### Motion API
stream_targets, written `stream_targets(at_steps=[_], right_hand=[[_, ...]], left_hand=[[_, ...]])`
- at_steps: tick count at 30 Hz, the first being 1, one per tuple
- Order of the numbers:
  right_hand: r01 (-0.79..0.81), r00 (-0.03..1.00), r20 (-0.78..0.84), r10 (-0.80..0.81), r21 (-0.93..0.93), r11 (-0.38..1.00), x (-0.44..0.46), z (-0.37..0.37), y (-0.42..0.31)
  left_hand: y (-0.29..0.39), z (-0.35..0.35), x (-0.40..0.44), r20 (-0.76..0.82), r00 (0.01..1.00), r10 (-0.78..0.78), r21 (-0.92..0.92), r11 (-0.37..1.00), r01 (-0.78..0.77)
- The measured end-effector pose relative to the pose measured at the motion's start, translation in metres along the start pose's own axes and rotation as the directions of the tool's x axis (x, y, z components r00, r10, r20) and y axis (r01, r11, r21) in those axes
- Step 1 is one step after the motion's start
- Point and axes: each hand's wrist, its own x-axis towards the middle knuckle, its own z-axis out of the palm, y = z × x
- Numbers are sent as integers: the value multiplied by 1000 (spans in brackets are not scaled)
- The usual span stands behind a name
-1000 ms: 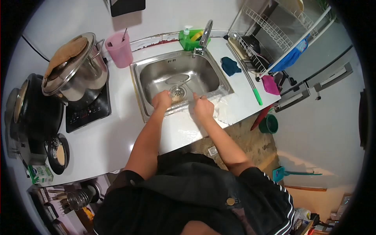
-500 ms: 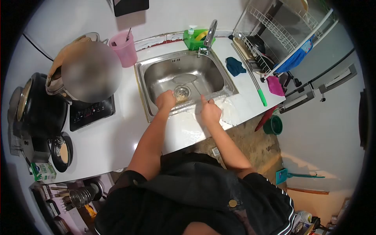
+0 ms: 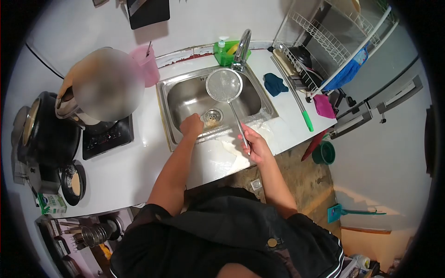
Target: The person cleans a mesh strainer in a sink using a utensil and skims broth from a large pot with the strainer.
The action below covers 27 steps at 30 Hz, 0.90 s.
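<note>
Hold the fine-mesh strainer [image 3: 224, 85] level over the sink [image 3: 183, 95] beyond the right grip [image 3: 257, 145], clamped on its handle; the left grip [image 3: 191, 125] I cannot tell.

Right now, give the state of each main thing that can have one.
Rectangular stainless-steel sink: pale residue beside drain.
Round silver mesh strainer: held over sink, handle in right hand.
Left hand: curled; grasp unclear.
Curved silver faucet: no running water visible.
Dark teal cloth: crumpled.
Flat black cooktop: on or off unclear.
</note>
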Motion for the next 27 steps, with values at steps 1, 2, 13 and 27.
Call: stream_targets(at_steps=[1,2,13,27], right_hand=[[-9,1000,5,9,-1,1000,-6,-1,-1],[29,999,-27,-31,-52,998,-12,-4,-2],[59,997,-36,-71,-260,964,-55,-25,-42],[106,966,233,-114,45,993,13,45,-33]], left_hand=[[3,-3,0,-45,997,-54,-62,997,52],[4,-5,-1,-87,989,-118,-124,987,106],[-13,-24,28,-246,953,177,77,984,-163],[-76,-73,-112,-255,957,-139,-696,714,-81]])
